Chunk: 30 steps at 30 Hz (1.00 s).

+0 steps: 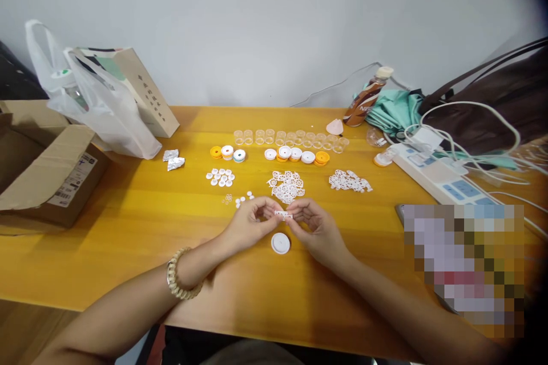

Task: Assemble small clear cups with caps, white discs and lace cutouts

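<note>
Between my left hand [256, 221] and my right hand [315, 230] is a small white perforated plastic piece [283, 215]. The fingertips of both hands pinch its two ends, just above the table. Right below it, a round white plastic disc [281, 243] lies flat. Beyond my fingers spreads a pile of white openwork plastic parts [289, 185]. Near my left hand are several small white caps [244, 199] and some tiny thin rings [227, 199]. A further group of white round caps [220, 177] lies behind them.
Clear plastic cups [280, 138] stand in a row at the back, with white and orange round lids [295, 153] before them. More white parts [350, 181] lie right. A cardboard box [51, 177] and plastic bag [107, 108] stand left; a power strip [440, 177] and bottle [366, 97] stand right.
</note>
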### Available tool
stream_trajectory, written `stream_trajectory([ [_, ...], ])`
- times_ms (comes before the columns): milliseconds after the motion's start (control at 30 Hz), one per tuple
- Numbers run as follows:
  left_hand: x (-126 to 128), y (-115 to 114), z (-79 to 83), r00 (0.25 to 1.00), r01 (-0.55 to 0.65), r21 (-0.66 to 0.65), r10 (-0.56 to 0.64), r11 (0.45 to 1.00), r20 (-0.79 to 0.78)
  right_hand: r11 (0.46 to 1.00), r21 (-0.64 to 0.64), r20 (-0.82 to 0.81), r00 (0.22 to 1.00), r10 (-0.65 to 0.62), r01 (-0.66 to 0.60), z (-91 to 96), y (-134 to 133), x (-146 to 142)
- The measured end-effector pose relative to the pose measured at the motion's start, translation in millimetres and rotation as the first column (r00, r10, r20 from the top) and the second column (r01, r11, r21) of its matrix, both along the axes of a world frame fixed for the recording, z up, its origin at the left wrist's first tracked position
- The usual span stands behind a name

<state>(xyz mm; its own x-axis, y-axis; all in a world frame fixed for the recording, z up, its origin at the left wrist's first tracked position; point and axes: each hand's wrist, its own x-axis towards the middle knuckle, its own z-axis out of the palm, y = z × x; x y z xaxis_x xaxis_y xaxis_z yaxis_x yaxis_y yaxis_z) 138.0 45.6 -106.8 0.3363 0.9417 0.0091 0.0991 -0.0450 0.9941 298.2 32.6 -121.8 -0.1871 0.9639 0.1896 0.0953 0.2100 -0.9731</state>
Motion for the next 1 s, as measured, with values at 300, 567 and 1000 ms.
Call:
stream_trajectory([
  [300, -4, -1, 6.6, 1.000, 0.024, 0.038, -0.024, 0.999, 0.001, 1.000, -0.015, -0.073, 0.997, 0.002, -0.003, 5.2, -1, 0],
  [567, -6, -5, 9.1, 1.000, 0.011, 0.098, -0.010, 0.995, -0.010, 0.992, -0.120, -0.145, 0.989, 0.017, -0.035, 8.0, -1, 2],
  [1000, -6, -11, 10.3, 0.999, 0.000, 0.181, 0.007, 0.983, -0.036, 0.999, -0.041, -0.134, 0.991, 0.025, -0.031, 9.7, -5, 4],
])
